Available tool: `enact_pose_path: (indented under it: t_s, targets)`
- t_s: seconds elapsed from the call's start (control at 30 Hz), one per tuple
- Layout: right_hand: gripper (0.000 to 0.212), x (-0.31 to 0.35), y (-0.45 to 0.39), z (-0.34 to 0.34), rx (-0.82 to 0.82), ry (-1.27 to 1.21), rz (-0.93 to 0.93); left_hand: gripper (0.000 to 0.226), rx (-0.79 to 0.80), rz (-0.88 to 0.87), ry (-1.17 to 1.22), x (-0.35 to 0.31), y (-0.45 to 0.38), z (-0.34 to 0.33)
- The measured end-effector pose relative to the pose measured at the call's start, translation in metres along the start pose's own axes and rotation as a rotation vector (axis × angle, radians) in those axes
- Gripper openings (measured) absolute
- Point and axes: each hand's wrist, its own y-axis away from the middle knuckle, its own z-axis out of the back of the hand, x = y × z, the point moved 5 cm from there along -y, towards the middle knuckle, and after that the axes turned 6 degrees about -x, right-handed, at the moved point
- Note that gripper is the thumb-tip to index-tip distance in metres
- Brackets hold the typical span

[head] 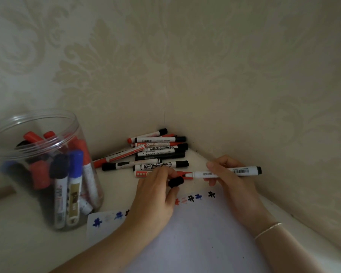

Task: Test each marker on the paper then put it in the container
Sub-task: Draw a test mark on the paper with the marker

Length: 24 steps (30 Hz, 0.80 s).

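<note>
My right hand (227, 178) grips a white marker (242, 171) with a black end, held level above the paper, its bare tip pointing left. My left hand (156, 192) pinches the marker's black cap (176, 182) just off that tip. The white paper (195, 233) lies under both hands and carries a row of blue, black and red test marks (193, 199) along its far edge. A pile of several whiteboard markers (156, 152) lies in the corner behind my hands. The clear plastic container (41, 170) stands at the left with several markers inside.
Patterned wallpaper walls (185, 66) meet in a corner right behind the marker pile. The right wall runs close beside my right hand. A pale table surface (28, 249) carries everything. A thin bracelet (268, 230) is on my right wrist.
</note>
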Motion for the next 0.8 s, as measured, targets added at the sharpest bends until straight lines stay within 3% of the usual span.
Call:
enact_pose_path:
  t_s: [0.23,0.4,0.57,0.73,0.8]
  targets:
    - [0.023,-0.002,0.002,-0.002,0.02,0.065,-0.018,0.027,-0.01,-0.015,-0.01,-0.005,0.0,0.001]
    - [0.026,0.001,0.004,-0.003,0.018,0.105,-0.021,0.039,-0.028,-0.138,-0.109,-0.01,0.001,0.002]
    - [0.02,0.001,0.006,-0.008,0.086,0.138,-0.034,0.027,0.003,-0.196,-0.15,-0.011,0.004,-0.002]
    - [0.024,0.004,0.009,-0.012,0.127,0.137,-0.021,0.03,0.037,-0.23,-0.127,-0.014,0.004,-0.004]
    - [0.032,0.006,0.007,-0.01,0.059,0.056,-0.003,0.032,0.031,-0.218,-0.137,-0.013,0.003,-0.003]
